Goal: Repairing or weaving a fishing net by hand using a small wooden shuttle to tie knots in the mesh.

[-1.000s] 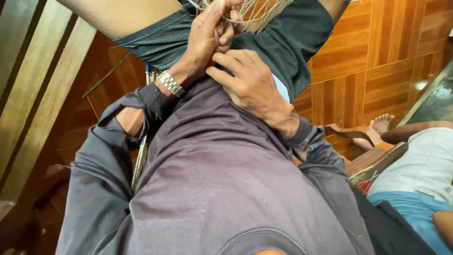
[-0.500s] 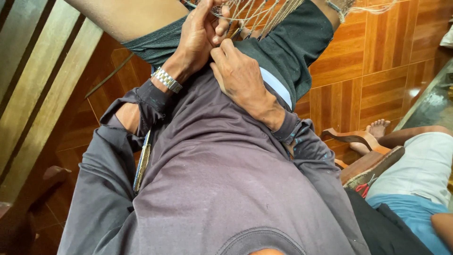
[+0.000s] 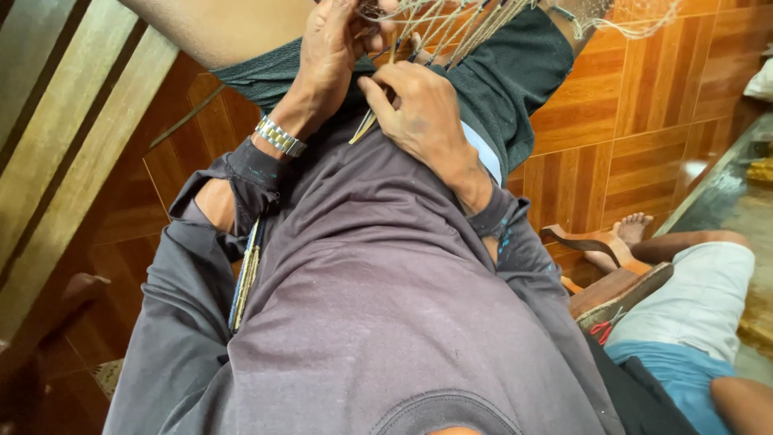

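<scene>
The left hand and the right hand both pinch the pale net above the lap.

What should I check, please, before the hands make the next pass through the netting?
1. Left hand grips the netting: ok.
2. Right hand is closed around a thin flat stick: ok.
3. Netting strands run taut from the hands, untangled: cannot tell, the top edge cuts them off.
4. Wristwatch sits clear of the strands: ok.
5. Other person's foot lies apart from the work: ok.
</scene>
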